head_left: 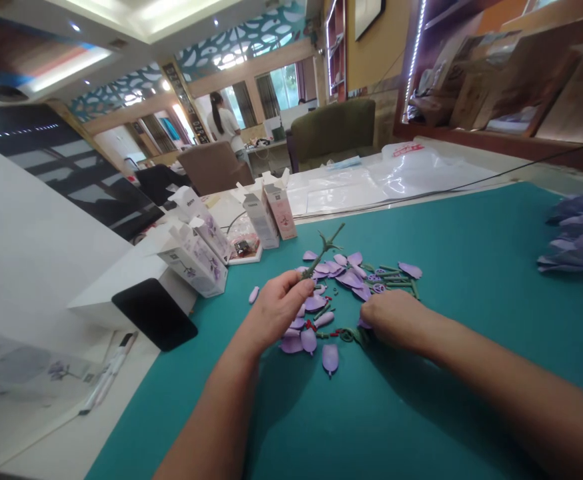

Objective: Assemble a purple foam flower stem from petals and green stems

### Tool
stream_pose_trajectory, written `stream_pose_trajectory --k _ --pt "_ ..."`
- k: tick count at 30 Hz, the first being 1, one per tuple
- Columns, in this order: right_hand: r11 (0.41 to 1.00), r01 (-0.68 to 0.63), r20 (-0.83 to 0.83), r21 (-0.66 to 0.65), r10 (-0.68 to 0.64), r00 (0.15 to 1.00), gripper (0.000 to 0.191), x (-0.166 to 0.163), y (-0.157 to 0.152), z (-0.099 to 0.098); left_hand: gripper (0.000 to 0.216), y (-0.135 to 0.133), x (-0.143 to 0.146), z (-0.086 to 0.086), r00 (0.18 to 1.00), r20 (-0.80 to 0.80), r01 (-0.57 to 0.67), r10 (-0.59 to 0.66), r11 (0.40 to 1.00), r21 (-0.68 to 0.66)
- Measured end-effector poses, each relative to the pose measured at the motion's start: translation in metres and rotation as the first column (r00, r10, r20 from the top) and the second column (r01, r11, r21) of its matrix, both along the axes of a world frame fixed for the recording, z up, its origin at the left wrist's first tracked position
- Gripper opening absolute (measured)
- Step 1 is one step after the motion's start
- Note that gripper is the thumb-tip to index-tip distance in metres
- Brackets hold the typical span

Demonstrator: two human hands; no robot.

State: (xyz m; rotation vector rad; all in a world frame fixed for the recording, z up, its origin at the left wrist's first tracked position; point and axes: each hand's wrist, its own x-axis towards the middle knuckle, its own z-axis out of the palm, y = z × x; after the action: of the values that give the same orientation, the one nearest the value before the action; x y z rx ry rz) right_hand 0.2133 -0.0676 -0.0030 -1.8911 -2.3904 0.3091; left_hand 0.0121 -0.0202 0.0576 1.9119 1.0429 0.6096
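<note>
My left hand (279,307) pinches a green plastic flower stem (327,245), which points up and to the right with small pointed branches near its top. To the right, my right hand (389,319) is closed and lowered onto the pile; its fingertips are hidden, so what they hold does not show. Between and behind the hands lie many loose purple petals (330,359). Mixed in are green rods (396,281), purple ring pieces (379,288), small red pieces (339,331) and a dark green coiled piece (347,336) beside my right hand.
Opened flower-print boxes (194,260) stand at the left behind a black tablet-like panel (154,313). Purple flower heads (579,230) rest at the right on the green mat (471,267). Clear plastic sheeting (381,177) lies beyond the mat. A person (224,123) stands far back.
</note>
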Motion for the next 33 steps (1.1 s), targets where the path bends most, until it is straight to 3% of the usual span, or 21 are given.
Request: stream_pose_trajectory --k 3,5,7,9,13,18,21,27,33 --pt "0.999 -0.044 0.035 -0.006 0.045 0.998 0.015 -0.002 -0.001 0.013 0.03 0.001 0.0 0.002 0.999 0.04 0.003 -0.002 1.0 -0.024" --pt "0.998 -0.053 -0.137 0.028 0.057 0.989 0.013 -0.004 -0.002 0.026 0.032 0.001 -0.001 0.002 0.998 0.058 -0.011 0.012 1.0 -0.025" --pt "0.998 -0.051 -0.376 0.039 0.062 0.925 0.011 -0.007 -0.002 0.036 0.033 0.0 -0.003 0.002 0.997 0.069 -0.032 0.033 0.999 -0.004" --pt "0.999 -0.048 -0.618 0.022 0.051 0.785 0.009 -0.011 0.0 0.042 0.033 -0.001 -0.005 0.001 0.996 0.067 -0.055 0.052 0.998 0.04" --pt "0.996 -0.047 -0.931 -0.08 -0.058 0.36 0.013 -0.02 0.009 0.044 0.032 -0.003 -0.009 0.001 0.996 0.053 -0.072 0.066 0.989 0.127" --pt "0.987 -0.025 -0.987 -0.157 -0.158 -0.036 0.022 -0.035 0.021 0.047 0.031 -0.007 -0.011 0.001 0.994 0.081 -0.092 0.078 0.977 0.192" --pt "0.986 -0.008 -0.967 -0.165 -0.163 -0.194 0.024 -0.044 0.023 0.046 0.032 -0.008 -0.01 -0.001 0.991 0.101 -0.108 0.089 0.973 0.203" --pt "0.979 -0.024 -0.927 -0.204 -0.2 -0.318 0.025 -0.052 0.021 0.041 0.034 -0.008 -0.008 -0.005 0.986 0.146 -0.108 0.08 0.974 0.2" --pt "0.979 -0.022 -0.92 -0.202 -0.198 -0.337 0.025 -0.057 0.02 0.037 0.033 -0.009 -0.008 -0.007 0.983 0.169 -0.113 0.078 0.971 0.211"
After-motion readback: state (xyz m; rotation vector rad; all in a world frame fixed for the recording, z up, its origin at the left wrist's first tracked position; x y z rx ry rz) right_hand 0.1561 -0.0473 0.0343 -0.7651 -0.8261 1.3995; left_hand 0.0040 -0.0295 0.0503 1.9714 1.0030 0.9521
